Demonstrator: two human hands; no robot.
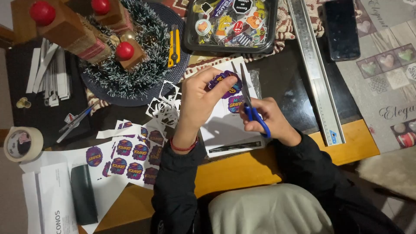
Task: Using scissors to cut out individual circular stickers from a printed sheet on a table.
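The left hand (200,97) pinches a purple sticker (223,82) between thumb and fingers, holding it above a white sheet (225,125) at the table's middle. The right hand (268,119) is closed through the blue handles of scissors (249,97), whose blades point up beside the sticker, just touching its edge. A black tray (187,26) at the top holds a heap of mixed colourful cut stickers. Left of it lies a yellow knife (174,45) on a dark mat beside a tinsel wreath (143,65) with red balls. A sticker sheet (130,156) lies lower left, a tape roll (21,144) at the left edge, a metal ruler (316,69) and phone (342,28) to the right.
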